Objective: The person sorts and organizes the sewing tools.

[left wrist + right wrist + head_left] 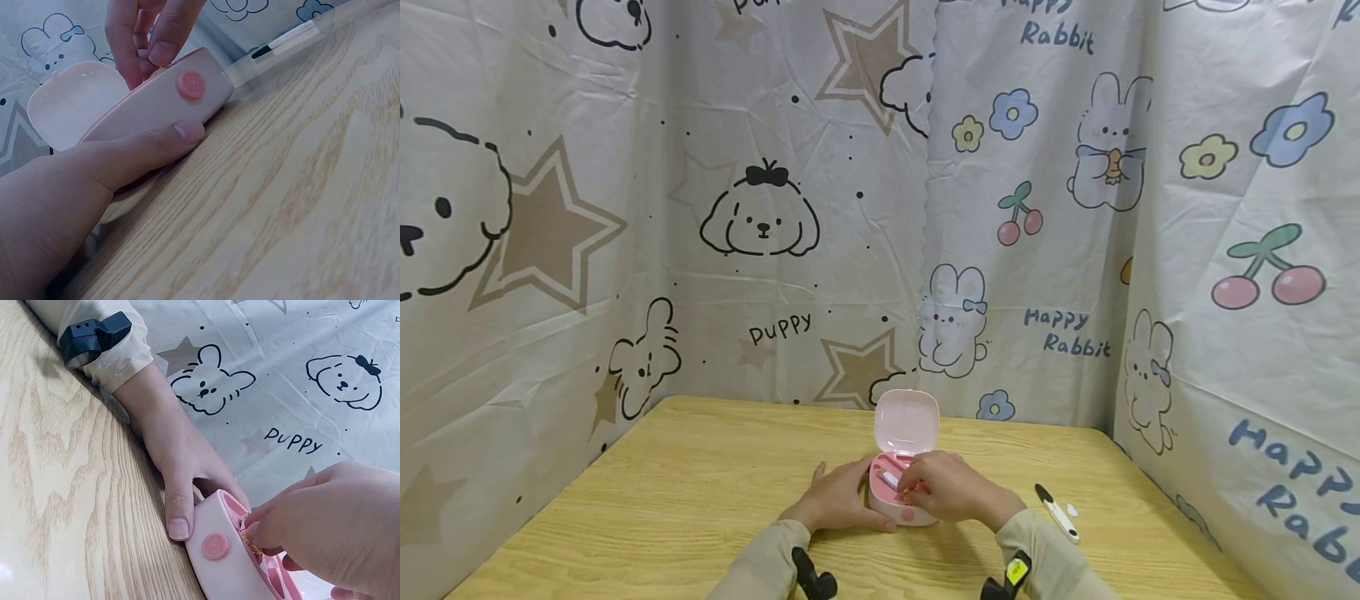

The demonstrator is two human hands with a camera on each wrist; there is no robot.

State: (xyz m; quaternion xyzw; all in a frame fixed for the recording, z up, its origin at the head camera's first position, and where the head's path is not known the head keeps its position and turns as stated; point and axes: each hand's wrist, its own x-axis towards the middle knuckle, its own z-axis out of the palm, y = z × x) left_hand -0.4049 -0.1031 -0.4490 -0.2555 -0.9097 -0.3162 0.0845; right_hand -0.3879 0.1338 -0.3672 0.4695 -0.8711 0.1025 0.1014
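Note:
A small pink box (886, 510) with a round pink button (190, 85) on its front stands on the table, its lid (907, 422) raised at the back. My left hand (838, 500) grips the box from the left, thumb along the front and the other fingers round the side, partly hidden. From the right, my right hand (951, 487) reaches into the box with fingers bent together. Its fingertips pinch a small gold chain-like piece (251, 545) at the front rim, largely covered by the fingers. Inside the box, a small white strip (889, 478) lies left of these fingers.
To the right on the wooden table (715, 467) lies a slim white tool (1060, 518) with a black tip. Beside it is a small white scrap (1072, 510). Printed curtains (760, 292) enclose the table at the back and sides.

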